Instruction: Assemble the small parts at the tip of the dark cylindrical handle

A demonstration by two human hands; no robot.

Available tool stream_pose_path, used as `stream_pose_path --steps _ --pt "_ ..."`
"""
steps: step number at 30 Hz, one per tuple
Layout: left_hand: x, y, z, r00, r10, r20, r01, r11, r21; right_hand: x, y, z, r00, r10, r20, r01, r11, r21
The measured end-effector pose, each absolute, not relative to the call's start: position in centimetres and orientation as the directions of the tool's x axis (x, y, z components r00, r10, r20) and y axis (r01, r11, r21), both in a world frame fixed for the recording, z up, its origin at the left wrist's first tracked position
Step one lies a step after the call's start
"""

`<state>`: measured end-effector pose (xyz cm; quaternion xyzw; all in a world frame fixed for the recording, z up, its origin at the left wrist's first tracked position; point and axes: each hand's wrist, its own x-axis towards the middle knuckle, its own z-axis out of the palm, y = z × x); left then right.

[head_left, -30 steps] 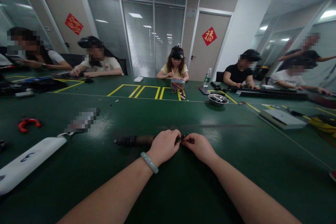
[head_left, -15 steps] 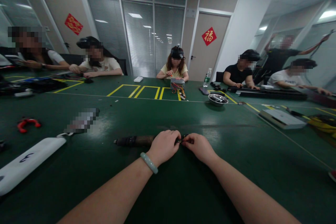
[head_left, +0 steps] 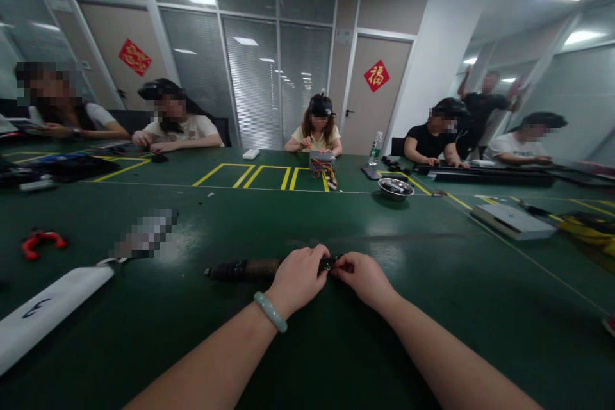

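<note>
A dark cylindrical tool [head_left: 262, 269] with a brownish middle and a narrow stepped tip at its left end lies crosswise on the green table. My left hand [head_left: 300, 275] is wrapped over its right part, hiding much of it. A green bangle circles that wrist. Just to the right, my right hand [head_left: 362, 275] has its thumb and fingers pinched together at the tool's dark right end [head_left: 327, 263]. Small shiny bits show between the two hands. Whether the right fingers hold a separate small part or the tool's end itself is too small to tell.
At left lie a white bar-shaped case [head_left: 52, 311] with a handwritten mark and red curved handles [head_left: 43, 242]. A metal bowl [head_left: 396, 189] of dark parts stands ahead, beside a water bottle [head_left: 375, 148]. A grey flat box [head_left: 513, 222] sits at right. Several people work across the table [head_left: 269, 221].
The view has tilted up slightly, so the scene sits lower. Both hands keep their places on the tool, with slight finger movement at its right end. The standing person's arms have moved.
</note>
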<state>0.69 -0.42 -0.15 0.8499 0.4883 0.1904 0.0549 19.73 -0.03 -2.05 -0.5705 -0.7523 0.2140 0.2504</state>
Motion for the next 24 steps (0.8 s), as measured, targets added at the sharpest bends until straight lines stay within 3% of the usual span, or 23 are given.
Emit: stream_pose_path --steps 12,18,24 --pt "0.7 -0.32 0.03 0.529 0.807 0.261 0.755 -0.588 0.289 19.65 -0.09 -1.92 -0.221 0.964 0.147 0.756 0.265 -0.598" --pt "0.64 -0.3 -0.28 0.447 0.862 0.242 0.808 -0.504 0.306 19.67 -0.1 -2.05 -0.217 0.964 0.154 0.755 0.266 -0.6" --pt "0.66 -0.31 -0.03 0.512 0.815 0.269 0.764 -0.576 0.291 19.81 0.17 -2.38 -0.227 0.96 0.163 0.758 0.279 -0.589"
